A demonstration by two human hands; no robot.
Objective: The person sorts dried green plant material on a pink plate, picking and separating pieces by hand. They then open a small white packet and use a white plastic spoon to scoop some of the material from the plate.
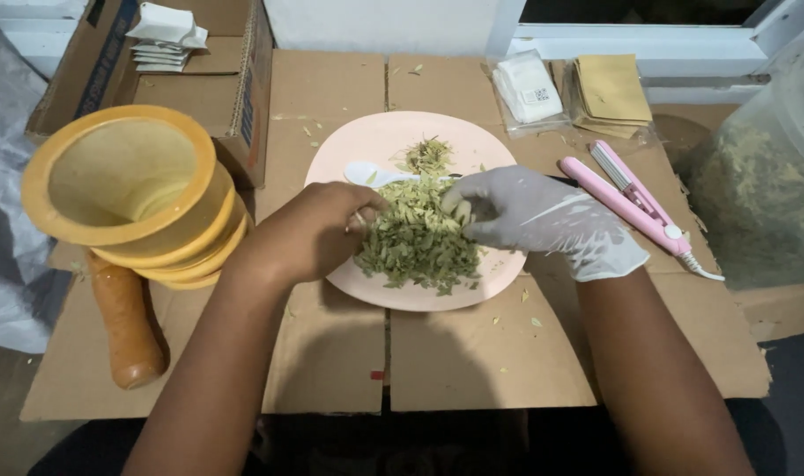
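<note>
A round pink plate (366, 141) lies on flattened cardboard and carries a heap of dried green leaves (417, 240). A white plastic spoon (371, 174) rests on the plate behind the heap. My bare left hand (309, 234) sits at the heap's left edge, fingers curled and pinching something small that I cannot make out. On the heap's right side is my right hand (543, 219), in a white glove, its fingertips pressed into the leaves.
A yellow mortar (129, 189) stands at left with an orange-brown pestle (124, 322) below it. A pink flat sealer tool (635, 198) lies right of the plate. Small white sachets (527, 88) and tan paper packets (609, 88) lie behind. A large leaf-filled plastic bag (763, 194) is far right.
</note>
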